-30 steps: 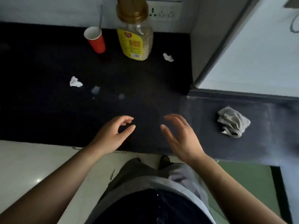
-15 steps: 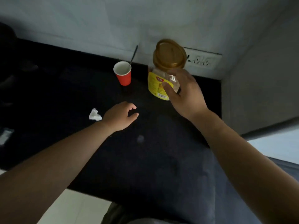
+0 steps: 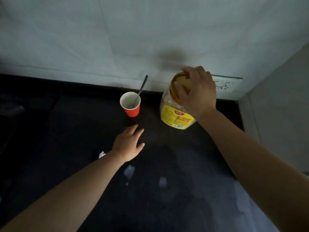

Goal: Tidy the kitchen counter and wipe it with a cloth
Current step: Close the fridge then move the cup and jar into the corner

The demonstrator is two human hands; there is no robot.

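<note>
A clear plastic jar (image 3: 175, 114) with a yellow label and a gold lid stands at the back of the black counter (image 3: 66, 139). My right hand (image 3: 198, 92) grips the jar by its lid, fingers curled over the top. Left of it stands a red paper cup (image 3: 131, 106) with a spoon (image 3: 142, 87) leaning in it. My left hand (image 3: 128, 144) hovers flat and open over the counter, just in front of the cup. A crumpled white paper scrap (image 3: 101, 154) peeks out beside my left wrist. The cloth is out of view.
Pale wet smears (image 3: 129, 171) mark the counter near the front. A white wall with a socket strip (image 3: 224, 85) runs behind the jar. A grey side wall (image 3: 275, 106) closes off the counter on the right.
The view has swung up toward the back wall. My right hand moved from the jar's side up onto its lid. My left hand opened and reached forward toward the cup.
</note>
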